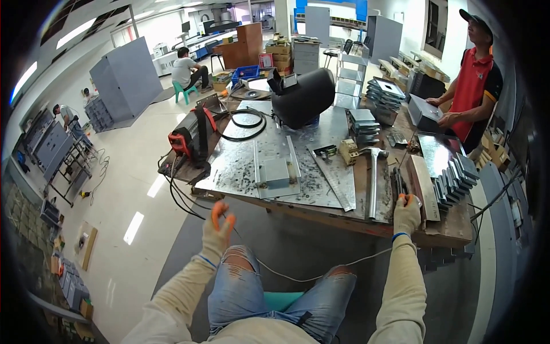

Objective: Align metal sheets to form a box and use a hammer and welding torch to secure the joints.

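Note:
My left hand (pixel 216 232), in a pale glove with orange fingertips, is raised off the table's near left edge, thumb and fingers apart. A thin dark line shows beside it; whether it touches the hand I cannot tell. My right hand (pixel 407 215), gloved alike, rests at the table's near right edge with its fingers curled. What it grips is hidden; dark slender tools (pixel 399 181) lie just beyond it. Left of that hand lies a hammer (pixel 373 182), then a flat metal strip (pixel 332 180). A bent sheet-metal bracket (pixel 276 173) sits on the steel plate (pixel 229 172).
A black welding helmet (pixel 303 98), coiled black cable (pixel 245 124) and red-black welding machine (pixel 192 135) occupy the far and left table. Right stand a long bar (pixel 423 189) and stacked metal pieces (pixel 455 179). A person in red (pixel 475 80) holds a metal box (pixel 425 113). A cable (pixel 303 280) crosses my knees.

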`<move>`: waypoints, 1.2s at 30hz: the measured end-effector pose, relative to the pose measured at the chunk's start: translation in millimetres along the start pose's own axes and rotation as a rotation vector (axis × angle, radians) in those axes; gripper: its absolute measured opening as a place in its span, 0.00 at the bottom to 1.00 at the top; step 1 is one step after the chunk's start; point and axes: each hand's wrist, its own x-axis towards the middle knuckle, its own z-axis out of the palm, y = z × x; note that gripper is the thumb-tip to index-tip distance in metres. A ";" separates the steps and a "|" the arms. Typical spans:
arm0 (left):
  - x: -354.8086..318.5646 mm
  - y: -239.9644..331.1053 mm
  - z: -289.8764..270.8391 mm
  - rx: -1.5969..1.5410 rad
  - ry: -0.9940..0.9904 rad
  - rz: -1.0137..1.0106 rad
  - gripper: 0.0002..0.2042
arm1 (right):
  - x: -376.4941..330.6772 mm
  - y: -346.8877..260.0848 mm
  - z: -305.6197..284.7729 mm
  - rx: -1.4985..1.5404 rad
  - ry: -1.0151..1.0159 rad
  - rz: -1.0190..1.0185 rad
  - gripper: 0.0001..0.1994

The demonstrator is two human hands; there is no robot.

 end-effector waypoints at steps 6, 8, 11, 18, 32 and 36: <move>139.5 117.1 73.7 0.150 -0.239 0.097 0.29 | -0.7 4.4 -0.7 -0.003 0.060 -0.014 0.12; 190.3 136.1 92.5 0.568 -0.333 0.221 0.32 | -1.8 3.7 -3.0 -0.011 0.086 -0.041 0.12; 232.8 160.7 127.5 0.730 -0.384 0.046 0.35 | -5.7 1.5 -5.4 -0.011 0.098 -0.046 0.12; 238.6 118.0 175.3 1.063 -0.484 -0.257 0.34 | -1.6 6.4 3.4 -0.031 0.121 -0.055 0.12; 241.1 56.9 165.1 0.947 -0.480 -0.262 0.22 | 13.0 -4.3 -17.8 0.027 0.159 -0.107 0.17; 230.7 68.1 172.1 0.914 -0.430 -0.238 0.19 | 70.2 -4.3 -83.6 0.105 0.431 -0.275 0.27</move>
